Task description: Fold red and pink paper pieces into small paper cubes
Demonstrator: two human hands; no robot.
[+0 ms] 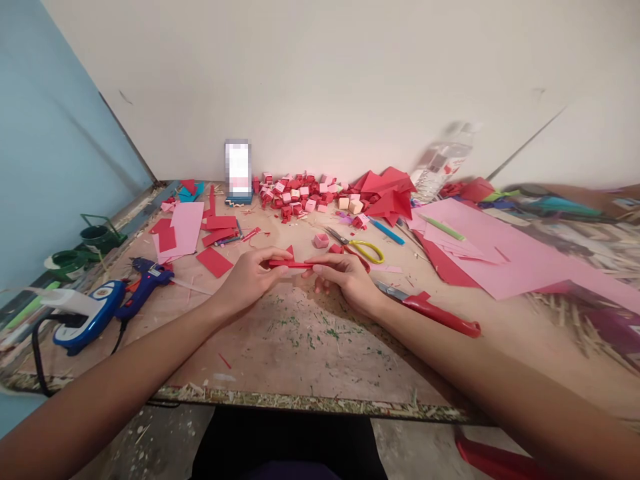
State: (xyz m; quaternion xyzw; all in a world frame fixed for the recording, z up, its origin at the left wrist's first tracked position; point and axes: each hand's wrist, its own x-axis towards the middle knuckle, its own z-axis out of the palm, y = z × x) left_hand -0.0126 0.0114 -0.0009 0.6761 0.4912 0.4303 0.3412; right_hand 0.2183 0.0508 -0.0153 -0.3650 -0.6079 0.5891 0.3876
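Between my two hands is a narrow folded strip of red paper (pixel 295 265), held level just above the table. My left hand (pixel 255 272) pinches its left end with thumb and fingertips. At the other end, my right hand (pixel 343 275) closes thumb and index finger on it. A small pink folded paper box (pixel 321 240) sits just beyond the strip. Yellow-handled scissors (pixel 367 250) lie behind my right hand, and red-handled scissors (pixel 440 315) lie beside my right forearm.
A heap of small red and pink paper cubes (pixel 300 193) lies by the wall, near a propped phone (pixel 239 170). On the left are a blue glue gun (pixel 143 283) and a blue power strip (pixel 90 320). Pink sheets (pixel 500 253) and a plastic bottle (pixel 443 163) are on the right.
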